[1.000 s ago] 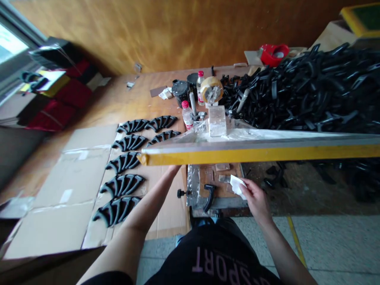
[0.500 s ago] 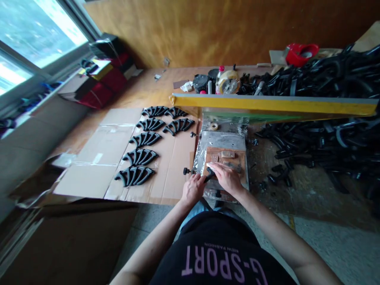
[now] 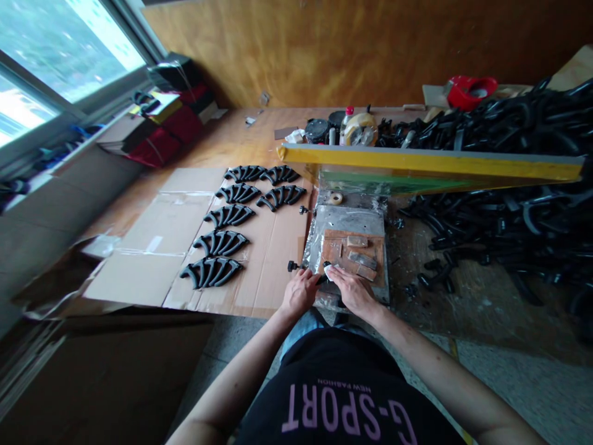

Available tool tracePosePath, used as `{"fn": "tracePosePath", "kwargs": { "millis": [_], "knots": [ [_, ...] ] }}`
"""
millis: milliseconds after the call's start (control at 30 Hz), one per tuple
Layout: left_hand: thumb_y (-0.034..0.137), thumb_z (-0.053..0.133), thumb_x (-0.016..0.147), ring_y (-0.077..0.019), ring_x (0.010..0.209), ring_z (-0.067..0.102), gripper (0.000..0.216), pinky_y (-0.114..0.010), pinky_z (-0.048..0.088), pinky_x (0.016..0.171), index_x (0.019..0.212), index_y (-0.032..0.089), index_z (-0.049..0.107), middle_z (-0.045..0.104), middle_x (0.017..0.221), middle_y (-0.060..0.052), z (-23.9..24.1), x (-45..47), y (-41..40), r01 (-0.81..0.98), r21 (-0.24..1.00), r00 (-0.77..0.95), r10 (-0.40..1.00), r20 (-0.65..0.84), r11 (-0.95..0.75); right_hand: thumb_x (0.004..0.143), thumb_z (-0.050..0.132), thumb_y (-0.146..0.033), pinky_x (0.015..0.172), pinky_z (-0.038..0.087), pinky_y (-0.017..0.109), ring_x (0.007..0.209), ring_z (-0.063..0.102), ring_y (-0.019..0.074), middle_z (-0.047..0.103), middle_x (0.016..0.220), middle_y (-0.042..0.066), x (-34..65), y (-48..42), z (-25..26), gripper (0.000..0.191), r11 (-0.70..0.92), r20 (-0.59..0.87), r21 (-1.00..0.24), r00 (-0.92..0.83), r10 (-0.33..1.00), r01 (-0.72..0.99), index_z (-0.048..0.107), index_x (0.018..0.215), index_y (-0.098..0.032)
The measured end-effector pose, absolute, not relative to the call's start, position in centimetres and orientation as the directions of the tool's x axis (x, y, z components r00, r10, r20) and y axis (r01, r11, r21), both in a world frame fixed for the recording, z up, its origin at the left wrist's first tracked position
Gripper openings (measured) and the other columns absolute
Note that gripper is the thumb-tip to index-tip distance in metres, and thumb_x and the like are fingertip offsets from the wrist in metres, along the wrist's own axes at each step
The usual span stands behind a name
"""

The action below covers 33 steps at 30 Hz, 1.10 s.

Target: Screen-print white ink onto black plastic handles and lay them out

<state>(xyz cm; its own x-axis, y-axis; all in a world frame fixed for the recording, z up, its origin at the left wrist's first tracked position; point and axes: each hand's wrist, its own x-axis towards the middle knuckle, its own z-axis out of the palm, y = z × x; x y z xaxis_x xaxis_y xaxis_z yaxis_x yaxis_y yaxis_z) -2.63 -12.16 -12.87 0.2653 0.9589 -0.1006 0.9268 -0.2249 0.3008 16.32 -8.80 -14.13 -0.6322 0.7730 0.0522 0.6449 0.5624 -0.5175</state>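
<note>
My left hand [image 3: 300,292] is closed around one end of a black curved plastic part [image 3: 323,279]. The part's other end points up and right, toward my right hand [image 3: 353,290]. Under the fingertips of that hand, a small white piece of cloth or paper [image 3: 328,269] is pressed against the part. Both hands are over the near edge of a grey metal plate [image 3: 340,217]. Just beyond them lies a brown board [image 3: 333,238] with several small flat blocks [image 3: 357,241] on it.
Black curved parts [image 3: 213,273] lie in fanned groups on cardboard [image 3: 264,259] at left. A yellow-edged bar [image 3: 430,159] crosses above the plate. Heaped black parts [image 3: 532,216] cover the right side. A black knob [image 3: 293,266] sits left of the plate.
My right hand has drawn back slightly toward me with the white piece, uncovering more blocks on the board. My left hand keeps its grip on the black part. The view has shifted a little.
</note>
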Motion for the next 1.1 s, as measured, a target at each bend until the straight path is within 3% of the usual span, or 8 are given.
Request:
{"fn": "tracePosePath", "kwargs": {
  "millis": [633, 767, 867, 933, 1000, 1100],
  "knots": [
    [0.025, 0.054, 0.091, -0.0214, 0.086, 0.053, 0.023, -0.033, 0.046, 0.080, 0.109, 0.019, 0.067, 0.061, 0.089, -0.007, -13.6, -3.1, -11.9, 0.918, 0.302, 0.298, 0.949, -0.100, -0.256, 0.089, 0.035, -0.005, 0.109, 0.043, 0.039, 0.129, 0.053, 0.0230, 0.059, 0.136, 0.012, 15.9, -7.2, -12.8, 0.052, 0.568, 0.014, -0.556, -0.677, 0.736, 0.607, 0.057, 0.135, -0.013],
    [0.025, 0.054, 0.091, -0.0215, 0.086, 0.054, 0.022, -0.033, 0.046, 0.082, 0.108, 0.019, 0.067, 0.061, 0.088, -0.007, -13.7, -3.1, -12.0, 0.918, 0.306, 0.292, 0.952, -0.092, -0.252, 0.086, 0.039, -0.005, 0.107, 0.045, 0.040, 0.126, 0.056, 0.0250, 0.063, 0.130, 0.014, 18.0, -9.0, -11.5, 0.049, 0.516, -0.074, -0.597, -0.683, 0.727, 0.614, 0.064, 0.126, -0.013],
    [0.026, 0.055, 0.091, -0.0223, 0.090, 0.055, 0.025, -0.033, 0.047, 0.083, 0.112, 0.019, 0.067, 0.062, 0.091, -0.007, -13.7, -3.2, -12.0, 0.921, 0.310, 0.277, 0.956, -0.096, -0.235, 0.089, 0.039, -0.011, 0.103, 0.048, 0.039, 0.117, 0.062, 0.0238, 0.068, 0.122, 0.011, 20.4, -9.6, -9.7, 0.043, 0.359, -0.139, -0.724, -0.634, 0.761, 0.590, 0.067, 0.120, -0.017],
    [0.026, 0.056, 0.090, -0.0223, 0.091, 0.055, 0.025, -0.032, 0.047, 0.082, 0.112, 0.020, 0.067, 0.062, 0.092, -0.007, -13.6, -3.2, -12.0, 0.923, 0.319, 0.263, 0.958, -0.112, -0.216, 0.093, 0.040, -0.020, 0.095, 0.052, 0.036, 0.106, 0.067, 0.0214, 0.071, 0.116, 0.007, 22.4, -8.8, -8.9, 0.037, 0.162, -0.175, -0.840, -0.540, 0.823, 0.518, 0.067, 0.119, -0.020],
    [0.023, 0.057, 0.089, -0.0220, 0.093, 0.056, 0.025, -0.031, 0.048, 0.080, 0.112, 0.021, 0.067, 0.062, 0.092, -0.007, -13.4, -3.1, -12.0, 0.924, 0.331, 0.243, 0.962, -0.128, -0.190, 0.093, 0.046, -0.034, 0.078, 0.059, 0.032, 0.091, 0.070, 0.0207, 0.073, 0.108, 0.006, 24.7, -7.3, -9.0, 0.033, -0.101, -0.252, -0.918, -0.366, 0.896, 0.385, 0.067, 0.115, -0.021],
    [0.020, 0.057, 0.088, -0.0219, 0.095, 0.058, 0.027, -0.030, 0.050, 0.078, 0.112, 0.023, 0.067, 0.063, 0.092, -0.006, -13.0, -2.9, -11.9, 0.928, 0.340, 0.215, 0.965, -0.151, -0.153, 0.086, 0.056, -0.045, 0.051, 0.058, 0.030, 0.071, 0.070, 0.0205, 0.073, 0.098, 0.007, 28.7, -4.0, -10.3, 0.037, -0.405, -0.407, -0.913, -0.060, 0.911, 0.055, 0.063, 0.112, -0.021]
  ]
}}
